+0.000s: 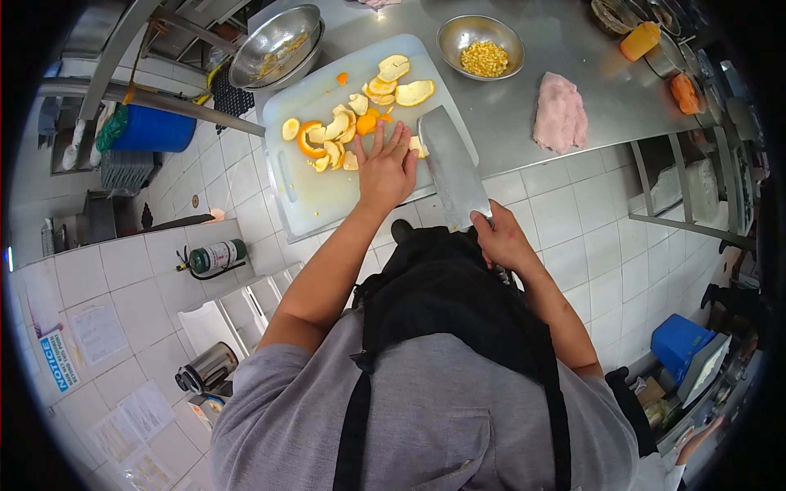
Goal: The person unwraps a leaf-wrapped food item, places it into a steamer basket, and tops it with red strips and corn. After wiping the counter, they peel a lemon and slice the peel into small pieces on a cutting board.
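My right hand (503, 237) grips the handle of a wide cleaver (452, 168), whose blade lies across the right edge of the white cutting board (307, 200). Fingers spread, my left hand (386, 168) reaches onto the board and touches the near side of a pile of orange peels (340, 127). A small peel piece (418, 147) sits between my left fingers and the blade. More peel pieces (413, 92) lie toward the board's far end. Whether my left fingertips press on a piece cannot be made out.
A steel bowl of chopped yellow bits (485, 59) and a pink cloth (561, 113) rest on the steel counter (508, 114). Stacked colanders (278, 49) stand at the board's far left. Pans and an orange-capped container (640, 41) crowd the far right. Another person's hand (700, 434) shows at lower right.
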A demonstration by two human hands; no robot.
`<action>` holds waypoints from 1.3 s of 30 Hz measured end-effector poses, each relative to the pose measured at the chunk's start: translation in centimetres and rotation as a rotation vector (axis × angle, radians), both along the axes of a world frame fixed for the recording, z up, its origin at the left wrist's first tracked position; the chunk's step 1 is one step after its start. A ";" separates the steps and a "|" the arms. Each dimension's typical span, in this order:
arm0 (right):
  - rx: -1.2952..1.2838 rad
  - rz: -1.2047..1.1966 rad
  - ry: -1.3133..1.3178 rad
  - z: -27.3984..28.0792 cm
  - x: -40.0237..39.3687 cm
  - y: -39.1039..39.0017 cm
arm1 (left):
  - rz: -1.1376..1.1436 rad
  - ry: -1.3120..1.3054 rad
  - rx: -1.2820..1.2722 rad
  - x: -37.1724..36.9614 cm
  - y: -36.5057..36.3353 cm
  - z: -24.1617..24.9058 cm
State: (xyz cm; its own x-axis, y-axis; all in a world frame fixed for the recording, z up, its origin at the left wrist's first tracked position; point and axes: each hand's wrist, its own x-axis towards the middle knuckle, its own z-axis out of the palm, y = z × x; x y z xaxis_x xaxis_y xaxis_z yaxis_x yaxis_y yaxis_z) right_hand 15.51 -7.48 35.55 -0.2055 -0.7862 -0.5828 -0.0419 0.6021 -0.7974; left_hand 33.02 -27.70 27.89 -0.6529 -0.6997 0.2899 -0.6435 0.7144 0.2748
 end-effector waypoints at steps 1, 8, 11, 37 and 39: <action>0.002 -0.002 -0.003 -0.2 0.2 -0.1 | -0.006 -0.007 0.001 0.1 0.1 0.0; -0.035 -0.022 -0.021 -0.9 0.3 -1.3 | -0.028 -0.090 0.009 0.2 1.0 0.8; -0.031 0.003 -0.036 0.0 0.1 -0.5 | -0.043 -0.094 0.002 0.4 1.0 1.0; -0.051 0.033 -0.019 0.3 0.9 -0.9 | -0.041 -0.095 0.071 0.5 1.7 1.3; -0.039 0.038 -0.055 0.0 0.7 -1.4 | -0.052 -0.110 0.088 0.6 1.7 1.5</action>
